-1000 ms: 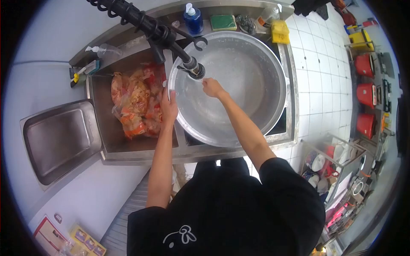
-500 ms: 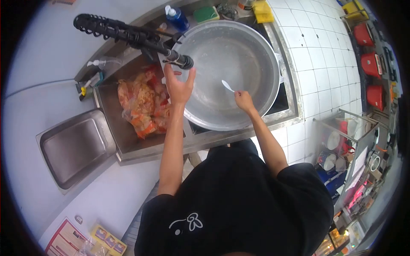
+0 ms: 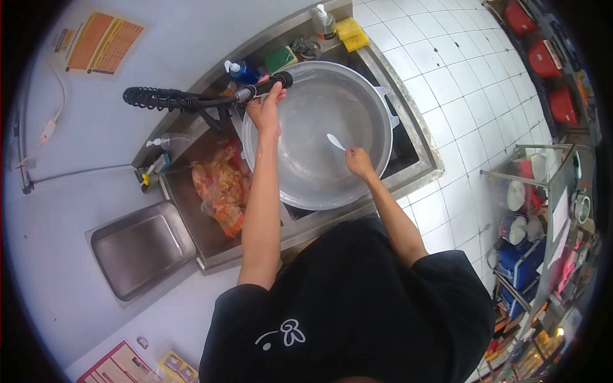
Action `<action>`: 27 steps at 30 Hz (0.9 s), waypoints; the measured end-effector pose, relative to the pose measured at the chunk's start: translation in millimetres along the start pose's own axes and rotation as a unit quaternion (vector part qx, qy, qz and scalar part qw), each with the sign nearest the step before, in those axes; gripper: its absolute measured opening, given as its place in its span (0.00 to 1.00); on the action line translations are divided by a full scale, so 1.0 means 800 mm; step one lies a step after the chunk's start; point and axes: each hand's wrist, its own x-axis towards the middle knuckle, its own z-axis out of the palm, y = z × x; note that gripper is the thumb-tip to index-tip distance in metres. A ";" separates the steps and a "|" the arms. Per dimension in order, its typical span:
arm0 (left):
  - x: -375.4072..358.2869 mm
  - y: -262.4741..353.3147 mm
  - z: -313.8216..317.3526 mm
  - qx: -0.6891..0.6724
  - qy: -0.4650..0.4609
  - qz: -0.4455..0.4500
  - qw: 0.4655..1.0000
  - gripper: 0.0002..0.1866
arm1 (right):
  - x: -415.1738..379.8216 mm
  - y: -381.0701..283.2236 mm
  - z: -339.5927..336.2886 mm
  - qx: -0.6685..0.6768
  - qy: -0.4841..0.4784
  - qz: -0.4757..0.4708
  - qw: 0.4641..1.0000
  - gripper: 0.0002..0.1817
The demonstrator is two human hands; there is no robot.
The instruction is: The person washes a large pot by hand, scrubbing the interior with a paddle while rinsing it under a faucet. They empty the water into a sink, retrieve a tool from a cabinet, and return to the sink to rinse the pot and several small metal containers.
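Note:
A large round metal basin [image 3: 306, 169] rests across the sink unit. My left hand [image 3: 264, 115], at the basin's far left rim, is closed around the black spray head [image 3: 278, 80] of a coiled-hose faucet [image 3: 163, 100]. Over the basin's right part, my right hand [image 3: 359, 162] grips a small white spoon [image 3: 334, 140] by its handle, its bowl pointing up and left. Left of the basin, bags of orange and red food scraps [image 3: 220, 182] lie in the sink; my left forearm hides part of them.
A steel tray [image 3: 137, 249] stands left of the sink. Along the back ledge are a blue pump bottle [image 3: 241, 73], a green sponge [image 3: 281, 59], a steel scourer [image 3: 306, 48], a clear pump bottle [image 3: 324, 24] and a yellow cloth [image 3: 351, 33]. A metal rack [image 3: 552, 185] is at the right.
My left hand has gone from open fingers below the faucet head to a grip on it, and the head has swung toward level. The spoon stays in my right hand. The view has shifted.

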 end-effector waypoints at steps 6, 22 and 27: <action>-0.004 -0.006 0.004 0.030 0.061 0.066 0.995 0.17 | -0.005 -0.005 -0.017 0.031 0.026 0.000 0.999 0.17; 0.008 -0.019 -0.001 0.041 0.132 0.060 0.989 0.20 | 0.020 -0.039 -0.035 0.056 0.069 -0.051 0.995 0.18; 0.002 -0.019 -0.013 0.063 0.117 0.060 0.989 0.20 | 0.018 -0.096 -0.055 0.037 0.112 -0.172 0.978 0.19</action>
